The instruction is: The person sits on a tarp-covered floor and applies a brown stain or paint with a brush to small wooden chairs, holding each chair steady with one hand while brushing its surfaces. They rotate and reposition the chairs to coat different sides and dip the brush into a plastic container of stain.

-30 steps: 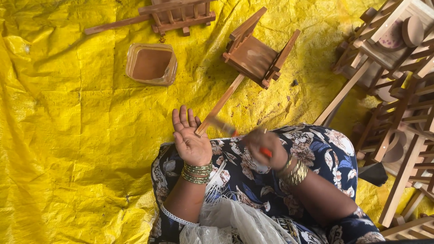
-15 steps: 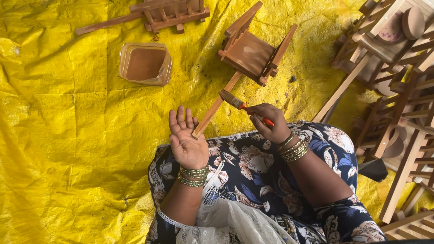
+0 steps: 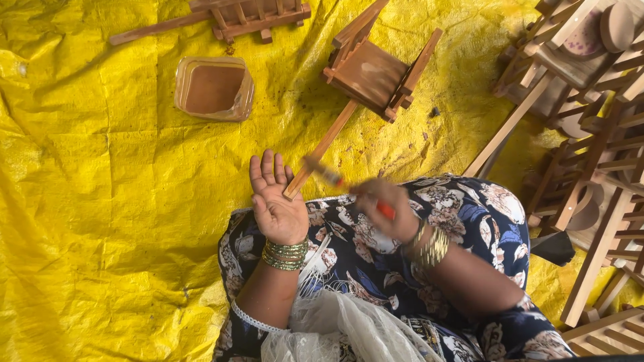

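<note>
I see my left hand (image 3: 276, 204) raised palm up over my lap, fingers spread flat and open, with no grip on anything. The end of a long wooden handle (image 3: 320, 149) rests against the edge of that palm, near the base of the fingers. The handle runs up and away to a small brown wooden cart (image 3: 376, 72) that sits tilted on the yellow tarp (image 3: 100, 201), its side rails sticking up.

My right hand (image 3: 386, 208) is closed around a paintbrush (image 3: 335, 177) with a red handle; the hand is blurred, so I cannot tell how the fingers sit on it. The brush head lies against the wooden handle, just beside my left fingertips.

A clear square tub of brown stain (image 3: 215, 87) stands on the tarp well apart from my left hand, up and to the left of it. Beyond it, at the top edge, lies another brown wooden cart with a long handle (image 3: 235, 17). To my right a pile of unpainted pale wooden carts (image 3: 590, 121) is stacked; one of their long handles reaches down toward my knee. My lap is covered in dark blue flowered cloth (image 3: 469, 221), and gold and green bangles (image 3: 285, 253) ring my left wrist.
</note>
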`<move>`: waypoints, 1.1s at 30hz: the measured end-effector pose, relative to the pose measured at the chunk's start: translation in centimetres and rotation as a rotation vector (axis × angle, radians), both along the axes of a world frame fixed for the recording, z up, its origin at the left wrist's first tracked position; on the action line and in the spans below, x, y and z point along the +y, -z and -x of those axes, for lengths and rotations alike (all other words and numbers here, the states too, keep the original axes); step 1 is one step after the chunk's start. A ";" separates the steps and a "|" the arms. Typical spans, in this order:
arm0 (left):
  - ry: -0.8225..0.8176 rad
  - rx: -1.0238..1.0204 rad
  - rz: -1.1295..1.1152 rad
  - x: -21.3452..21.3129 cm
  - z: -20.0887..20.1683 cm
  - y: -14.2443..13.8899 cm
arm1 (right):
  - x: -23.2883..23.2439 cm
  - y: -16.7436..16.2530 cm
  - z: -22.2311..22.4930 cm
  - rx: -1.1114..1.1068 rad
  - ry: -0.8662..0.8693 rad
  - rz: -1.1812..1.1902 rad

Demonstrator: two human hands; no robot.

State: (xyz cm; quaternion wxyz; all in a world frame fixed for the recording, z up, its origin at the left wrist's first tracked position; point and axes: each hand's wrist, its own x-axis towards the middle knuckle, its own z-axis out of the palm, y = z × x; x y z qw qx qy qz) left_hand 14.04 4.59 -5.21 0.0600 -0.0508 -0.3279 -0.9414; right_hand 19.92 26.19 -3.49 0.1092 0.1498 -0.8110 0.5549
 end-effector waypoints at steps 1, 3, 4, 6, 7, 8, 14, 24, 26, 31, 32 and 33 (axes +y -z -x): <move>-0.012 -0.012 0.025 0.0 0.0 0.0 | -0.7 -1.1 -1.6 0.149 -0.102 -0.030; -0.038 -0.027 0.077 0.0 0.1 -0.1 | -1.4 -2.6 -2.8 0.110 -0.146 -0.031; -0.024 -0.026 0.060 -0.1 0.2 -0.1 | -1.5 -3.0 -2.6 0.096 -0.167 -0.032; 0.002 -0.023 0.021 -0.2 0.4 -0.1 | -0.9 -3.2 -0.8 0.096 -0.061 -0.058; 0.003 -0.019 0.023 -0.2 0.4 -0.1 | -0.5 -3.2 0.0 0.092 -0.008 -0.072; 0.006 -0.015 0.025 -0.2 0.5 0.0 | -0.3 -3.3 0.4 0.068 0.038 -0.085; -0.024 0.011 0.082 0.0 1.1 1.0 | -1.3 -4.0 -1.8 0.100 -0.078 -0.033; 0.042 0.058 0.034 1.0 2.0 1.5 | 1.1 -2.7 0.6 0.056 0.065 -0.012; 0.079 0.048 -0.024 1.0 2.1 1.7 | 0.9 -2.5 -0.1 0.079 0.097 -0.034; 0.176 0.118 -0.053 1.1 2.4 2.7 | 0.9 -1.2 -1.9 0.223 0.004 -0.069; 0.208 0.144 -0.033 1.1 2.5 2.9 | 1.1 -0.5 -1.2 0.151 0.041 -0.014; 0.242 0.169 -0.010 1.1 2.6 3.0 | 1.3 0.5 -0.1 0.076 0.078 0.045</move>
